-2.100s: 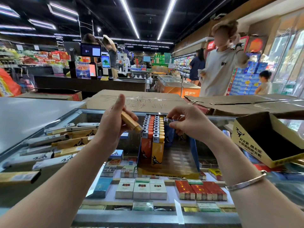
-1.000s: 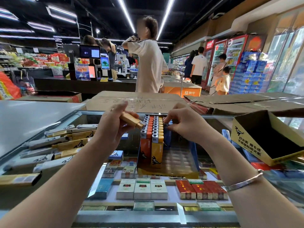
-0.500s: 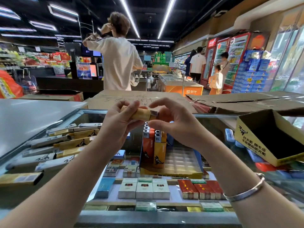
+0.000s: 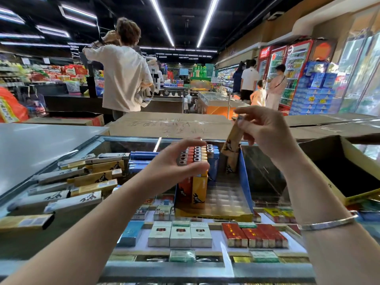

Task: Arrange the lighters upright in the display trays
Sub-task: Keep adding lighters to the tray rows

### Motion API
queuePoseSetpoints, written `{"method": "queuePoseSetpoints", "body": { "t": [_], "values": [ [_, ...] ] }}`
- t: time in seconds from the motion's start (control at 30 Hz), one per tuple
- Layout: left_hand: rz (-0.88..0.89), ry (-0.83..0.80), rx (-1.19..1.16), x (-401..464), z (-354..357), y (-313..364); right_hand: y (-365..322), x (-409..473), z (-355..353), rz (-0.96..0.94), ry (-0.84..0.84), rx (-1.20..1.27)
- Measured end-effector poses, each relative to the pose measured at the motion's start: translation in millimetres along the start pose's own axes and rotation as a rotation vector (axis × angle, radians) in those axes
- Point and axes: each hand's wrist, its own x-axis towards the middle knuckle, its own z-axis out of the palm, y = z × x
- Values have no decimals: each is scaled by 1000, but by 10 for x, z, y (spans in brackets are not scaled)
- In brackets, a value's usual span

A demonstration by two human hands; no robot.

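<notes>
While a single gold lighter (image 4: 232, 138) is pinched near its top by the right hand (image 4: 265, 128), it is hung tilted over the display tray (image 4: 243, 177). Nothing is held by the spread left hand (image 4: 176, 167), hovering by four rows of upright lighters (image 4: 197, 161).

Gold lighter (image 4: 232, 138) transferred from left hand (image 4: 176, 165) to right hand (image 4: 265, 130); earlier pinched in left-hand fingers beside the standing rows, now gripped at its top end by right-hand fingertips, hanging near-upright and slightly tilted above the open right part of the display tray (image 4: 244, 182). Left hand now empty, fingers spread, lowered against the tops of the standing lighters (image 4: 195, 155). Right hand raised off the rows. Passer-by in white shirt (image 4: 123, 77) now at left background, back turned.
</notes>
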Motion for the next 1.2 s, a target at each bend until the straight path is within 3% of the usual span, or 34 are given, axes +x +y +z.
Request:
{"method": "queuePoseSetpoints", "body": {
  "t": [0.1,0.27,0.97,1.2],
  "values": [
    [13,-46,195,-4,19,-39,78,-9,17,-1,-175,-270],
    [7,-70,225,-11,7,-45,110,-30,51,-24,-286,-494],
    [1,-82,228,-31,5,-22,199,-32,172,-21,-269,-749],
    [-24,-72,211,-48,16,-5,246,-19,150,29,-265,-680]
  ]
}}
